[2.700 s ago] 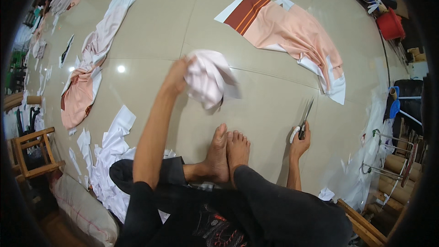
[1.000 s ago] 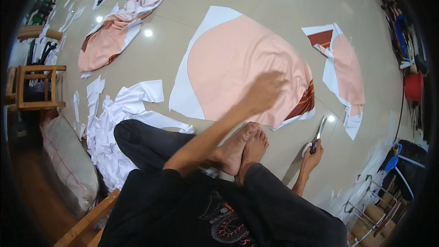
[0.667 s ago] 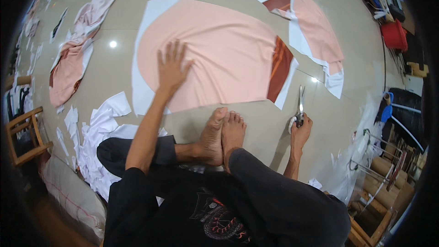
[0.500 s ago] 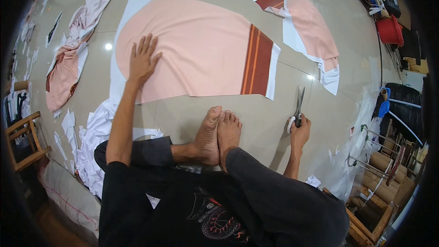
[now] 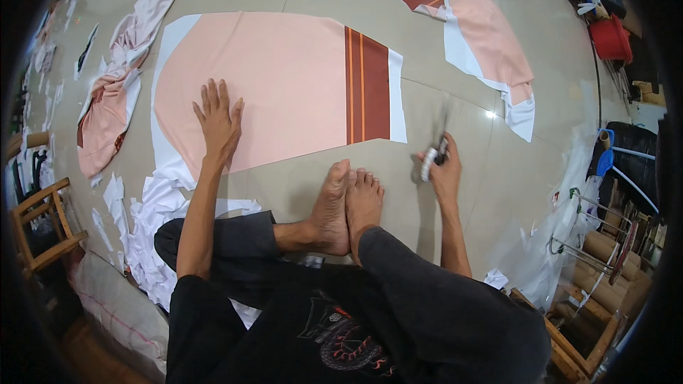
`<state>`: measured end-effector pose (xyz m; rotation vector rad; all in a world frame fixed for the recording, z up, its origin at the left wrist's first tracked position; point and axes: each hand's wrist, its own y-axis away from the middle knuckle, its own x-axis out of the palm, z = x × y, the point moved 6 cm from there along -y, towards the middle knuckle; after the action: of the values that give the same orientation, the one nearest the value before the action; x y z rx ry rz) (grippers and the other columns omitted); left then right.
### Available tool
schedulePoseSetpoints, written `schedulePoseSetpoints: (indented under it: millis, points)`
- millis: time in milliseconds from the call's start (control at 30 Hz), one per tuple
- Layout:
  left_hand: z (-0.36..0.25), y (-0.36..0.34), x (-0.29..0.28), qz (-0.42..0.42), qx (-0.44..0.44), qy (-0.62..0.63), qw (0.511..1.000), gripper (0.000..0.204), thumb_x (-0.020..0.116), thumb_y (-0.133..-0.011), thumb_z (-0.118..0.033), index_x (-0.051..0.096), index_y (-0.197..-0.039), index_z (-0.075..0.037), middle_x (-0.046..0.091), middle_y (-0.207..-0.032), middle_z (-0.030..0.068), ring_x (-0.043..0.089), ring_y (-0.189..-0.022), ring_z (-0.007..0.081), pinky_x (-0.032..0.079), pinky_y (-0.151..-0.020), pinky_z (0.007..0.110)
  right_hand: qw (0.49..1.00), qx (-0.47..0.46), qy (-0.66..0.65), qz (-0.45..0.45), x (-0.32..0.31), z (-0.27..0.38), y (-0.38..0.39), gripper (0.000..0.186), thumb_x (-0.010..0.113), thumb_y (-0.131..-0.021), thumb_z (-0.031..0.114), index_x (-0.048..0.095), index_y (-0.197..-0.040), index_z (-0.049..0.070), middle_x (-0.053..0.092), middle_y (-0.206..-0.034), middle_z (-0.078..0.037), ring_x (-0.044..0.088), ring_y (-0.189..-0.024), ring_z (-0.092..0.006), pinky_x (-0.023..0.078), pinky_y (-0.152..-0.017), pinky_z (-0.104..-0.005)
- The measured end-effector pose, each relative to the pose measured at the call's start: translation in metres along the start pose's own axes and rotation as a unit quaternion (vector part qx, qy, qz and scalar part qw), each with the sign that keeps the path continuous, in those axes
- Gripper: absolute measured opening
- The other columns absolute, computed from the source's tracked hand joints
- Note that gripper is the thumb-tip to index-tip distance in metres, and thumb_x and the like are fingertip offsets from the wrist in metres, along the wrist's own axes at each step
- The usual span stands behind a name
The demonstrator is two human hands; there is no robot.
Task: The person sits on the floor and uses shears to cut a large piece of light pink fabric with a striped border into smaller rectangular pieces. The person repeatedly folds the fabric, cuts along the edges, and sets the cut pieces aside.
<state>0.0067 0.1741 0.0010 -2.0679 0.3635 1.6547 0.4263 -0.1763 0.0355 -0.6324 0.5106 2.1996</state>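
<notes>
A pink fabric panel with white margins and a brown band striped in orange at its right end lies spread flat on the tiled floor. My left hand rests on its left part, fingers spread and palm down. To the right of the panel, my right hand grips scissors by their handles, one of which is wrapped in white. The blades point away from me and are smeared by motion. They stay apart from the fabric.
A second pink piece, partly folded, lies at the far right. Crumpled pink fabric stretches along the left. White scraps pile beside my left knee. A wooden frame stands at left, and a red bucket at right.
The pink panel has turned and slid left and nearer under my left hand, and now lies smoother. My right hand has moved left and lifted the scissors.
</notes>
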Motion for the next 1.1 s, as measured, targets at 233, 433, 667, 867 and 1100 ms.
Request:
schedulePoseSetpoints:
  millis: [233, 433, 667, 867, 1100]
  points:
    - [0.024, 0.003, 0.019, -0.007, -0.024, -0.058, 0.998, 0.074, 0.048, -0.110, -0.052, 0.029, -0.169, -0.011, 0.021, -0.176, 0.0174, 0.018, -0.163, 0.0359, 0.006, -0.126, 0.070, 0.994, -0.092, 0.053, 0.011, 0.093, 0.073, -0.041, 0.048, 0.073, -0.084, -0.003, 0.060, -0.130, -0.002, 0.063, -0.119, -0.014, 0.066, -0.096, -0.0239, 0.054, -0.088, -0.0374]
    - [0.020, 0.031, 0.005, -0.001, -0.065, -0.015, 0.998, 0.075, 0.050, -0.108, -0.049, 0.028, -0.169, -0.010, 0.020, -0.176, 0.0184, 0.017, -0.163, 0.0377, 0.007, -0.126, 0.071, 0.978, -0.037, -0.195, 0.069, 0.093, 0.036, -0.050, 0.041, 0.068, -0.088, -0.005, 0.060, -0.128, -0.001, 0.065, -0.111, -0.010, 0.066, -0.093, -0.0222, 0.055, -0.082, -0.0386]
    - [0.052, -0.071, 0.039, 0.026, -0.078, -0.018, 0.996, 0.075, 0.043, -0.109, -0.055, 0.029, -0.169, -0.011, 0.021, -0.176, 0.0176, 0.017, -0.163, 0.0396, 0.007, -0.126, 0.070, 0.792, 0.020, -0.563, 0.234, 0.091, 0.156, -0.203, 0.036, 0.069, -0.097, 0.001, 0.052, -0.129, -0.004, 0.062, -0.104, -0.010, 0.061, -0.084, -0.0209, 0.053, -0.079, -0.0365]
    - [0.020, -0.051, 0.028, 0.021, -0.116, -0.053, 0.992, 0.072, 0.037, -0.112, -0.054, 0.026, -0.170, -0.013, 0.022, -0.176, 0.0153, 0.017, -0.163, 0.0364, 0.012, -0.126, 0.069, 0.940, -0.083, -0.328, 0.049, 0.033, 0.182, -0.147, 0.043, 0.077, -0.091, 0.003, 0.054, -0.127, -0.002, 0.061, -0.115, -0.011, 0.063, -0.089, -0.0198, 0.055, -0.076, -0.0373]
    - [0.012, 0.037, 0.008, 0.018, -0.137, -0.051, 0.989, 0.069, 0.043, -0.111, -0.047, 0.031, -0.168, -0.010, 0.024, -0.176, 0.0165, 0.018, -0.162, 0.0389, 0.009, -0.128, 0.066, 0.995, -0.100, 0.008, 0.005, 0.102, 0.079, 0.022, 0.042, 0.076, -0.087, 0.000, 0.060, -0.125, 0.002, 0.061, -0.097, -0.007, 0.060, -0.084, -0.0154, 0.052, -0.074, -0.0324]
